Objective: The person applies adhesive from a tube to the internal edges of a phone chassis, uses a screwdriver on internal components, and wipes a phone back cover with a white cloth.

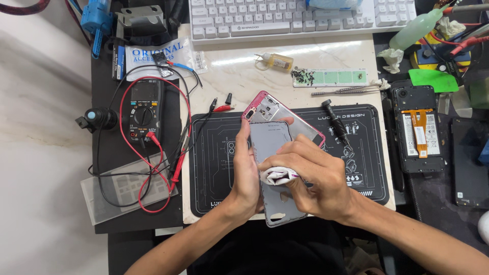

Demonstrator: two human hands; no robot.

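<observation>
My left hand (245,170) grips the left edge of a grey phone back cover (272,142), holding it tilted above the black work mat (214,168). My right hand (316,178) presses a crumpled white cloth (277,176) against the lower part of that cover. Under the cover lies an opened pink-framed phone (265,108), its upper end showing beyond my fingers. A black screwdriver (335,124) rests on the mat just right of the phone.
A multimeter (144,109) with red and black leads sits left of the mat. A white keyboard (290,18) runs along the far edge. A screw tray (329,77), tweezers (341,91), a small glue bottle (277,61) and another opened phone (418,130) lie to the right.
</observation>
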